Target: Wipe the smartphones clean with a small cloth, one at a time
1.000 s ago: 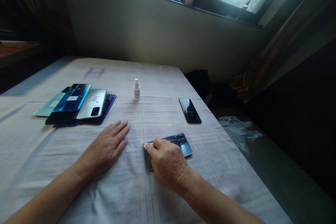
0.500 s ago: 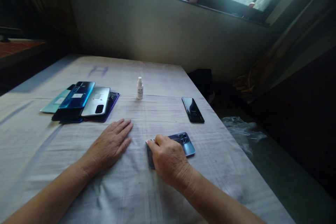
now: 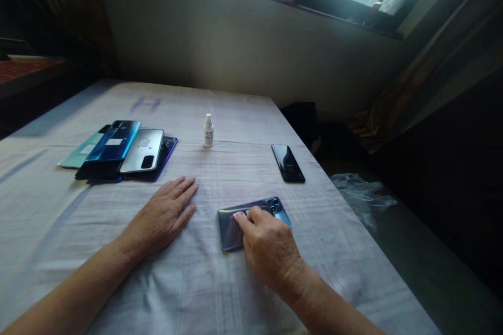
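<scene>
Cloth-covered desk (image 3: 236,282) below a window sill. My right hand (image 3: 271,251) rests on the grey phone (image 3: 230,225), fingers curled together, pressing a small pale wad (image 3: 238,215) against its back. My left hand (image 3: 163,217) lies flat on the cloth, fingers spread, holding nothing. Behind: stacked phones (image 3: 121,151), a white bottle (image 3: 208,131), a black phone (image 3: 288,163).

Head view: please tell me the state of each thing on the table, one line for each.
Right hand: fingers pressing a small pale pad on the grey phone.
Grey phone: flat, back up, cameras showing.
Left hand: flat on the cloth, holding nothing.
Black phone: lying flat, alone.
Small bottle: upright, capped.
Phone pile: overlapping, backs up.
</scene>
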`<state>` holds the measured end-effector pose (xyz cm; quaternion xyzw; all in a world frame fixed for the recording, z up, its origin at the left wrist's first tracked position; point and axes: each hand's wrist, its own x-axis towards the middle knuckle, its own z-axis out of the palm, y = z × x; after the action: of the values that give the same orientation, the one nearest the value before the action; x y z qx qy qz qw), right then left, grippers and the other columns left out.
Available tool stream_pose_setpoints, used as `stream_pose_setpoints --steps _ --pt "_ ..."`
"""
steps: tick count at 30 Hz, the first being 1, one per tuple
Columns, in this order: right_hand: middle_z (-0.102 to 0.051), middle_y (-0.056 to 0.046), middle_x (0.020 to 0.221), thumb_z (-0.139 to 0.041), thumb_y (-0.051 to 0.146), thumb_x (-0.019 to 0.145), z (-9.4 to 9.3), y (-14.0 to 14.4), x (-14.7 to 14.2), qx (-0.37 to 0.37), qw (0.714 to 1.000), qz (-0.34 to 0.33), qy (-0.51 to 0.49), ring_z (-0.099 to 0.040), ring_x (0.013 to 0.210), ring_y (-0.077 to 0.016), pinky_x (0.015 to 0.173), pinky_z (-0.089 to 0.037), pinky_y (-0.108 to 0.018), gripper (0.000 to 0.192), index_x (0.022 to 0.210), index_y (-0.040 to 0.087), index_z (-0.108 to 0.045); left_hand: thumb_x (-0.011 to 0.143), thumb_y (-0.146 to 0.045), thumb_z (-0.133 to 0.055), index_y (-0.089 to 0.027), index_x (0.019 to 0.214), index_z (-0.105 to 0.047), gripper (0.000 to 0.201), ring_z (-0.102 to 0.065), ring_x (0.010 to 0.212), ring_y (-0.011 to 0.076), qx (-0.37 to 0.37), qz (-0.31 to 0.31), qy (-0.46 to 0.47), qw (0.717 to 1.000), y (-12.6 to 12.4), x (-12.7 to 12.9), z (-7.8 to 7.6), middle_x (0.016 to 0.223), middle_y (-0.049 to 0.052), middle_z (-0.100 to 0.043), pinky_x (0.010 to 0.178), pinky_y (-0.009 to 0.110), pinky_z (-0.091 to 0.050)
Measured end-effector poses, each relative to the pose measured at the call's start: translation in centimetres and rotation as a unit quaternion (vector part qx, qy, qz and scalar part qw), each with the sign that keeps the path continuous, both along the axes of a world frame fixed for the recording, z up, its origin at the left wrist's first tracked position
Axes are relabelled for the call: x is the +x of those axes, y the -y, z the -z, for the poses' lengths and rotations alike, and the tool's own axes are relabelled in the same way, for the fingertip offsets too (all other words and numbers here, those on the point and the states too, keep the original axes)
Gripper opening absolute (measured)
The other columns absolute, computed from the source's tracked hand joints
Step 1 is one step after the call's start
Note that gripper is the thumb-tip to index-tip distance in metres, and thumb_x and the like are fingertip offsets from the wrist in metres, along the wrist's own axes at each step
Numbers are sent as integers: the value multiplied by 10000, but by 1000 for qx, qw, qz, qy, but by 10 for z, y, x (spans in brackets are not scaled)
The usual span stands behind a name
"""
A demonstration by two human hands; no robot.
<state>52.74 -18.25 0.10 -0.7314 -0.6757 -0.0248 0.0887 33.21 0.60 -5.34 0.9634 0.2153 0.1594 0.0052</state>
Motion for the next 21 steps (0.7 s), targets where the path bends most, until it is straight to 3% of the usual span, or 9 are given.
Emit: stream_pose_setpoints --steps 5,11,16,21 --pt "-662 -44 817 -568 128 949 8 9 -13 66 996 -64 -1 -593 652 -175 580 -412 -277 215 1100 181 -712 1035 -502 -262 -122 1424 -565 623 -484 1383 326 -10 0 -2 1000 -1 -1 -1 1476 147 -550 1149 505 -377" --pt "-632 -35 781 -598 75 902 5 16 -17 58 994 -89 -3 -600 683 -186 590 -416 -286 194 1042 164 -698 1033 -501 -269 -131 1421 -569 615 -483 1385 318 -14 1 2 1000 -1 0 -1 1477 138 -550 1153 498 -371" --pt "-654 -51 834 -586 131 924 0 -7 -17 18 996 -89 7 -618 724 -194 613 -417 -287 152 1011 187 -698 1031 -487 -276 -124 1414 -576 607 -483 1384 321 -11 -1 6 1000 0 0 -1 1472 145 -554 1150 501 -373" --pt "-677 -68 913 -553 153 955 -8 -31 -18 -34 997 -70 18 -638 761 -194 610 -406 -279 210 1097 204 -699 1033 -485 -267 -103 1414 -572 620 -490 1374 334 -14 2 1 1000 1 1 -2 1465 159 -557 1139 514 -381"
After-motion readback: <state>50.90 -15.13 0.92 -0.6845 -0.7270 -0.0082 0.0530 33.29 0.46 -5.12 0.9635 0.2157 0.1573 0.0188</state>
